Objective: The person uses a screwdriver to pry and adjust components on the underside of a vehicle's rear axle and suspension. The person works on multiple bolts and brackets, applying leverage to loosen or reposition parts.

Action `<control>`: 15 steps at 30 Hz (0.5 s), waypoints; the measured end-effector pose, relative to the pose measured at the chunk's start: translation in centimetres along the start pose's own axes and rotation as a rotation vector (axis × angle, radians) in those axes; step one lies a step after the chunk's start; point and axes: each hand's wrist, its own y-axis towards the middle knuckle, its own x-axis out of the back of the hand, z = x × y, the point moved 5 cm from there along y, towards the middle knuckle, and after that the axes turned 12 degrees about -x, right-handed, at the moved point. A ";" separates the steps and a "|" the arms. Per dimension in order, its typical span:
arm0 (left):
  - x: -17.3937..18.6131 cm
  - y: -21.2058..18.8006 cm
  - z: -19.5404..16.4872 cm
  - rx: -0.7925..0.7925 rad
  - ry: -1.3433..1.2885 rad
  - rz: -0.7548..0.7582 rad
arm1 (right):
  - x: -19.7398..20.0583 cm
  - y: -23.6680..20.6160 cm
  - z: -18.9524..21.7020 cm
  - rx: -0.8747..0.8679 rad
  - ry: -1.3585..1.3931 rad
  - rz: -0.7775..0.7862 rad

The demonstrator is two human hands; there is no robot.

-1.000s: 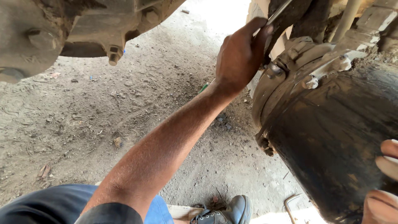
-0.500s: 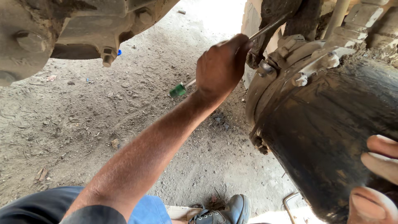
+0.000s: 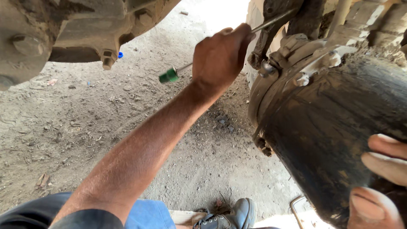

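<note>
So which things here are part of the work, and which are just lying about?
In use:
left hand gripping a green-tipped tool
right hand on the dirty black drum

Lying about:
shoe
blue scrap on the dirt ground

Shaded underside, overexposed daylight beyond.

Hands: two, the left hand (image 3: pixel 222 57) far and central, the right hand (image 3: pixel 379 178) at the near right edge.
Screwdrivers: one screwdriver (image 3: pixel 220 48) with a green end (its shaft partly hidden by the fist).
Black drums: one black drum (image 3: pixel 330 127) on the right.
Clamp bolts on the drum's rim: two, a far bolt (image 3: pixel 266 68) and a near bolt (image 3: pixel 263 146).
Axle housings: one axle housing (image 3: pixel 63 29), far left.
Drain plugs: one drain plug (image 3: pixel 108 62) under the housing.
Shoes: one grey shoe (image 3: pixel 231 216), near.
</note>
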 end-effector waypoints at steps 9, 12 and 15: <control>-2.7 1.1 0.9 0.062 -0.078 -0.065 | 0.2 0.3 0.0 -0.008 -0.003 -0.007; -2.6 -2.1 0.2 0.105 -0.174 -0.068 | 0.0 0.1 0.0 -0.015 0.000 -0.012; -2.3 -4.6 -0.3 0.150 -0.204 -0.073 | 0.0 -0.1 0.1 -0.013 -0.002 -0.012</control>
